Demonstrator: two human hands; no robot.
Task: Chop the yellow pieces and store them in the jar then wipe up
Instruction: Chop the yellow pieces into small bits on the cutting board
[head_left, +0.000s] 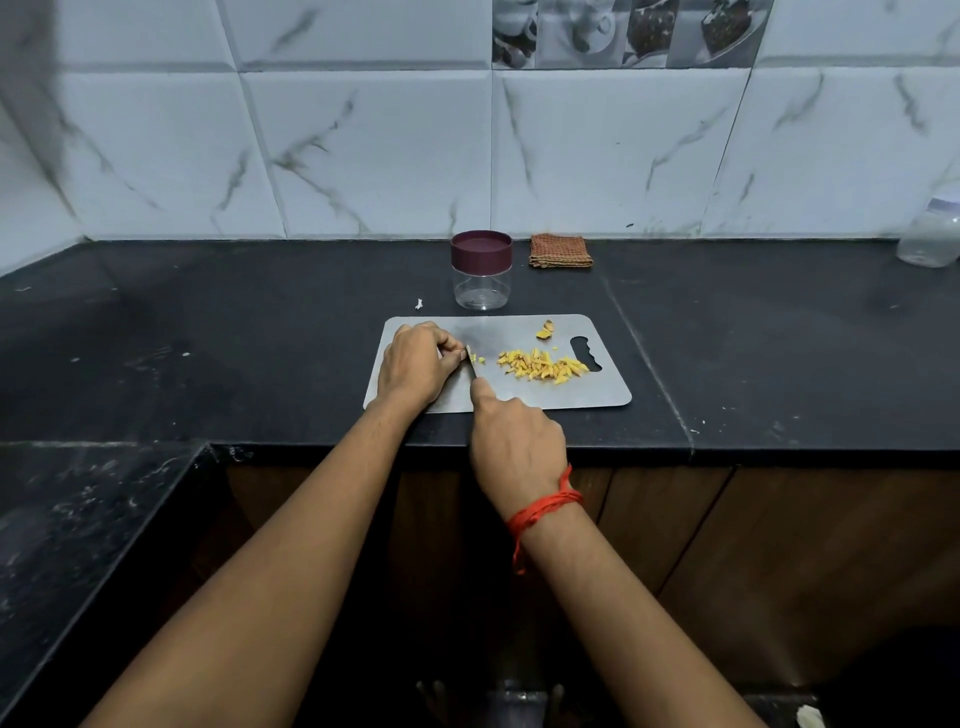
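Observation:
A steel cutting board (582, 395) lies on the black counter. My left hand (415, 364) rests on its left part, fingertips pinched on a small yellow piece. My right hand (511, 441) grips a knife (471, 361), index finger along the blade, which stands right at the left fingertips. A heap of chopped yellow pieces (540, 366) lies at the board's right, and a larger uncut bit (545, 329) sits above it. Behind the board stands a clear jar (482, 288) with its maroon lid (481, 249) on. A folded checked cloth (560, 251) lies by the wall.
A small white scrap (418, 304) lies on the counter left of the jar. A clear plastic bottle (930, 236) stands at the far right by the tiled wall. The counter turns a corner at the left, with a lower slab (78, 519) beside my left arm.

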